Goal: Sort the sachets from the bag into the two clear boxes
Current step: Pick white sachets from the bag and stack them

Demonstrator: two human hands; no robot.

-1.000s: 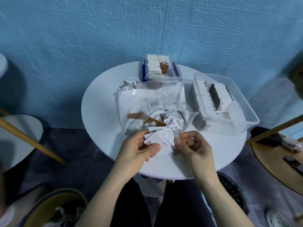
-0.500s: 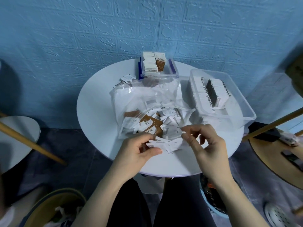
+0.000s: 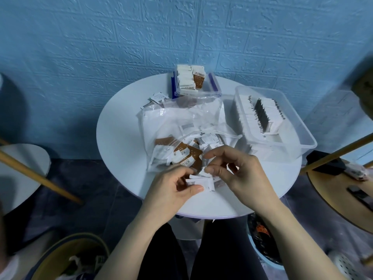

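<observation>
A clear plastic bag lies open on the round white table, with brown and white sachets spilling from its mouth. My left hand pinches a small stack of white sachets between thumb and fingers near the table's front edge. My right hand pinches another white sachet just above that stack. A small clear box at the back holds upright brown-and-white sachets. A larger clear box on the right holds a row of white sachets.
A few loose white sachets lie behind the bag at the back left. Wooden poles slant in from both sides. A second small table with dark items stands on the right, a bin under the table.
The fanned white sachets have been gathered into a tighter stack in my left hand. My right hand has closed in on them and now pinches one sachet by the bag's mouth.
</observation>
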